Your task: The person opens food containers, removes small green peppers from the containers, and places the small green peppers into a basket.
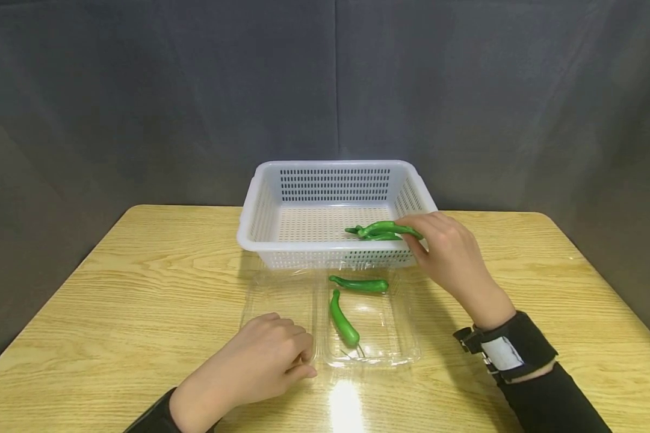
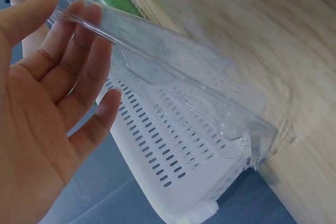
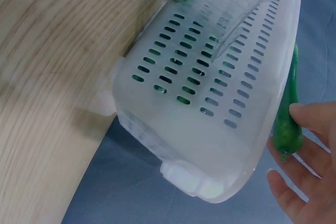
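My right hand (image 1: pixel 455 255) pinches a green chili pepper (image 1: pixel 387 227) between thumb and fingers over the basket's near right side. The white slotted basket (image 1: pixel 325 246) has more green peppers inside, partly hidden by the hand and the held one. In front of it lies an unfolded clear plastic clamshell box (image 1: pixel 381 325). Its right half holds two green peppers, one crosswise (image 1: pixel 360 284) and one lengthwise (image 1: pixel 343 322). By the box's near left edge is my left hand (image 1: pixel 268 355), fingers loosely curved. The left wrist view shows its fingertips at the clear plastic rim (image 2: pixel 157 72), gripping nothing plainly.
A wooden table (image 1: pixel 141 288) carries everything, its wood surface visible on both sides of the box. Behind the table hangs a dark grey cloth (image 1: pixel 195 102). The basket stands close to the far edge, right behind the box.
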Motion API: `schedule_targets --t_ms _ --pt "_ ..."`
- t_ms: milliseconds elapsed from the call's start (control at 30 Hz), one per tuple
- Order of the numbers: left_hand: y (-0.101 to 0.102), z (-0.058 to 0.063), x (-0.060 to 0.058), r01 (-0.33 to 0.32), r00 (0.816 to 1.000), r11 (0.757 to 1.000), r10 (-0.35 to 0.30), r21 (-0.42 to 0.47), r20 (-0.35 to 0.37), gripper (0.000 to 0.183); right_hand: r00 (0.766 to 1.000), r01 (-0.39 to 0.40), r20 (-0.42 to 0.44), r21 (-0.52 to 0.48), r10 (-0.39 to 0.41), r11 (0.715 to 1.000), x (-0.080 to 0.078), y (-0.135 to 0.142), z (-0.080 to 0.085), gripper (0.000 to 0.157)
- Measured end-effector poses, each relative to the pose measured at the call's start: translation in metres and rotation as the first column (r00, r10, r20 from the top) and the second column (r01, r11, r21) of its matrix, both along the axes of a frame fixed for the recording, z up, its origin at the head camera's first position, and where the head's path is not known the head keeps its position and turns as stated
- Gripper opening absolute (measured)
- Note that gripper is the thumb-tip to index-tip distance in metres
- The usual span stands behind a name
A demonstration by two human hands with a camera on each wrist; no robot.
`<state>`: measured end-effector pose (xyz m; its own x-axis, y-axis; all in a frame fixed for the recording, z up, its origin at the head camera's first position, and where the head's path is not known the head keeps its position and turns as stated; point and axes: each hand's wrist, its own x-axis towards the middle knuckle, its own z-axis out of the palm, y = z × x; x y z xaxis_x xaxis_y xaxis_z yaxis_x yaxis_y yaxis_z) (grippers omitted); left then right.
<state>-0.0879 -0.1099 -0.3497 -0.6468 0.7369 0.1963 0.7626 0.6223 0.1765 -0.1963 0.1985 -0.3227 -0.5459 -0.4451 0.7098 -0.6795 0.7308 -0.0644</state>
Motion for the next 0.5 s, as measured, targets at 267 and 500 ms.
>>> schedule_targets --t_ms 267,500 --pt "-0.0007 0.001 0.0002 0.005 1.0 1.0 -0.005 0.003 0.01 0.028 1.0 0.003 -0.005 -0.003 -0.003 1.0 -0.0034 0.0027 -0.0019 0.028" --pt "-0.0013 0.0009 0.0003 0.007 1.0 1.0 -0.007 0.007 0.012 0.026 0.999 0.029 0.025 0.004 -0.03 1.0 -0.0055 0.0053 -0.0057 0.031"
